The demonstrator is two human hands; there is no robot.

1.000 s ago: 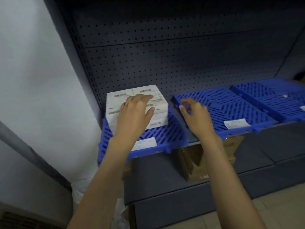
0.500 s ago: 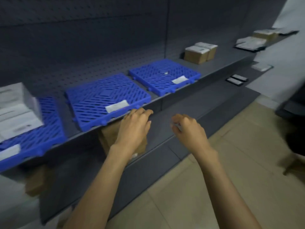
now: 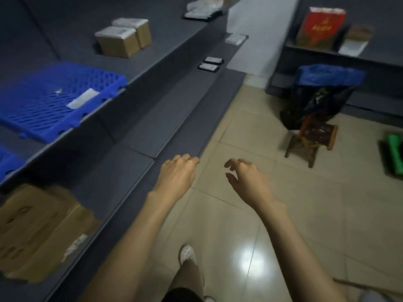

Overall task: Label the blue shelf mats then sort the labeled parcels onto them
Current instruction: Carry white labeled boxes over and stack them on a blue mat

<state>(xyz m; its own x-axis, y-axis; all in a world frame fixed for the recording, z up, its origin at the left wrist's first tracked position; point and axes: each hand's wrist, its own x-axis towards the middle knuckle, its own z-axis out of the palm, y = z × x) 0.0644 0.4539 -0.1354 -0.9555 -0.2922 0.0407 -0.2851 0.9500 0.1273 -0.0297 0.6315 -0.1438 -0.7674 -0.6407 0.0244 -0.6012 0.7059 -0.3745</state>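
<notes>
A blue slatted shelf mat (image 3: 52,99) lies on the dark upper shelf at the left, with a white label (image 3: 82,101) near its front edge. The corner of another blue mat (image 3: 7,162) shows at the far left edge. Two brown parcels (image 3: 124,37) with white labels on top stand farther along the same shelf. More wrapped parcels (image 3: 201,9) lie at the shelf's far end. My left hand (image 3: 177,173) hangs over the lower shelf's edge, fingers loosely curled and holding nothing. My right hand (image 3: 248,177) hovers over the floor, fingers spread and bent, empty.
A torn cardboard box (image 3: 37,229) sits under the upper shelf at the lower left. Two small dark flat packets (image 3: 210,63) lie on the lower shelf. A black bag with a blue liner (image 3: 320,94), a small wooden stool (image 3: 311,140) and a red box (image 3: 318,26) stand to the right.
The view has swung right, away from the white parcel on the first mat. Both hands have dropped from the shelf edge to over the lower shelf and floor.
</notes>
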